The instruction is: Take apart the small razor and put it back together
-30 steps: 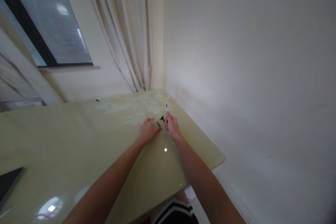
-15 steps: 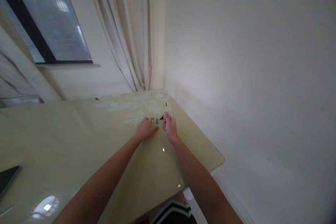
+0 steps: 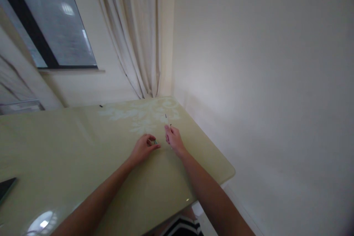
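My left hand [image 3: 144, 146] is low over the pale table, its thumb and fingers closed around a small dark piece with a light greenish middle [image 3: 155, 142]. Beside it, my right hand [image 3: 173, 138] is wrapped around a slim white stick-like object [image 3: 166, 119]. A dark mark shows near the stick's upper end, and the fist hides its lower part. A small black tip [image 3: 170, 125] shows by the right knuckles; I cannot tell whether it is held. The hands are a short way apart.
The glossy table [image 3: 110, 166] meets the wall [image 3: 262, 81] on the right. A tiny black piece [image 3: 101, 106] lies by its back edge. At far left is a dark flat object [image 3: 7, 188]. Curtains [image 3: 138, 37] hang behind, beside a window [image 3: 52, 18].
My left hand has picked up the small dark piece from the table and drawn back left and nearer me. My right hand has shifted slightly left and nearer, still gripping the white stick.
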Demonstrator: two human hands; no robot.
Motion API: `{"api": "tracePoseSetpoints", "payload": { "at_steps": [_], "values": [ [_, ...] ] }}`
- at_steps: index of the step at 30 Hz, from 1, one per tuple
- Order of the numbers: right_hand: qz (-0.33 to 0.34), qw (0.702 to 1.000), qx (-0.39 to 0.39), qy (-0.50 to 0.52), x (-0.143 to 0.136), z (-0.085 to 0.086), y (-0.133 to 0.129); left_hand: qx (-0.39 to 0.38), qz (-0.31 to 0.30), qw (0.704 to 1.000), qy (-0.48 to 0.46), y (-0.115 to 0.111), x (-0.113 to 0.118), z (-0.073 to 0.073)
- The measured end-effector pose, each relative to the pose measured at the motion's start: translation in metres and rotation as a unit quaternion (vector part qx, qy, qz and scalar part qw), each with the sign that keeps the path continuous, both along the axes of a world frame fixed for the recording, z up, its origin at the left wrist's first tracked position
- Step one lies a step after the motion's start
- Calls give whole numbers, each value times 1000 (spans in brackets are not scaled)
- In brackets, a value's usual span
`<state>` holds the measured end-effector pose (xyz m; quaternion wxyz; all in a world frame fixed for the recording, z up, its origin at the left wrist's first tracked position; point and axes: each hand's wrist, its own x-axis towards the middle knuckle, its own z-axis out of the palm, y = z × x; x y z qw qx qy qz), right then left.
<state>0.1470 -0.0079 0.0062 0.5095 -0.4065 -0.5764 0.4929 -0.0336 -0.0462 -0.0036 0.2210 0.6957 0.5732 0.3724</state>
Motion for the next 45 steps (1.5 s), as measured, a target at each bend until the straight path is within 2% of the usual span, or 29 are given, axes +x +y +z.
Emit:
{"api": "tracePoseSetpoints", "payload": {
  "at_steps": [3,6,8,10,13,18,25,30,37,42,45],
  "values": [
    [69,997,9,-45,-9,4,-13,16,18,999,-41,-38,-24,-4],
    [110,984,32,-137,-19,9,-28,101,65,992,-33,-62,-33,3],
    [130,979,29,-155,-25,10,-35,170,85,982,-11,-67,-32,11],
    [153,980,-2,-123,-30,10,-40,220,94,971,9,-68,-28,18],
    [187,979,-50,-65,-34,9,-43,249,91,964,33,-69,-25,20],
    [210,975,-75,-17,-35,10,-46,250,78,964,53,-72,-25,15],
    [169,984,-62,-16,-34,9,-44,224,61,972,43,-71,-24,16],
    [129,989,-63,-18,-32,11,-41,170,-15,985,19,-70,-25,15],
    [162,985,-42,-40,-31,13,-43,140,1,989,-52,-67,-24,14],
    [194,980,-6,-53,-31,15,-46,116,-43,991,-58,-69,-22,18],
    [214,976,-14,-39,-33,14,-46,127,-37,989,-68,-70,-21,23]
  ]
}}
